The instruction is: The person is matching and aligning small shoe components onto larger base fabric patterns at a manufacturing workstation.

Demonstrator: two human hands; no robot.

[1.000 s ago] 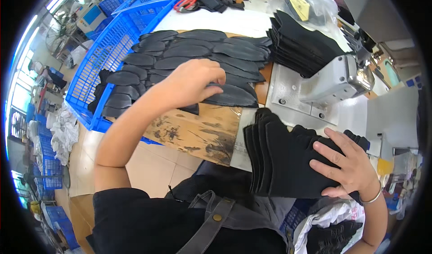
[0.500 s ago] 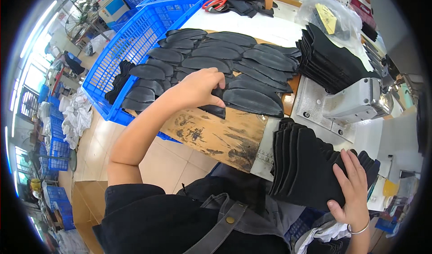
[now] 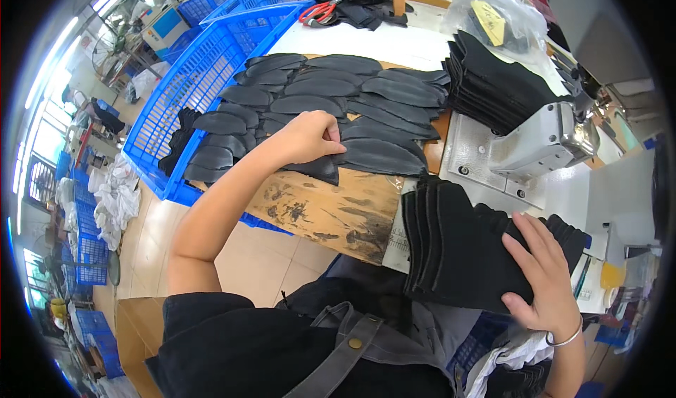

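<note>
"Black leaf-shaped pieces [image 3: 320, 86]: position?"

"At 12 o'clock from the centre of view, in overlapping rows on a worn wooden board [image 3: 303, 204]. Bare, dark-stained wood shows on the side toward 6 o'clock."

"Left hand [image 3: 303, 136]?"

"Close to centre, at 11 o'clock, over the near rows. Thumb and forefinger narrow, tips near each other, just beside the large near piece. Cannot tell whether a piece is held between them. Other fingers curled, partly hidden."

"Right hand [image 3: 543, 278]?"

"At 4 o'clock, well apart from the left. Fingers extended on top of a stack of black cloth pieces [image 3: 465, 250], thumb set wide of them. Bracelet [image 3: 565, 333] at the wrist."

"Condition of that stack?"

"Several layers, stepped along the edge facing 9 o'clock."

"Surroundings?"

"Blue basket [image 3: 177, 187] at 10 o'clock, beside the rows. Second black stack [image 3: 500, 88] at 2 o'clock. Grey-white machine [image 3: 539, 141] between 2 and 3. Red-handled scissors [image 3: 320, 12] at 12, beyond the rows. Clear plastic bag [image 3: 524, 21] between 1 and 2, a yellow piece [image 3: 488, 21] showing at it."
</note>
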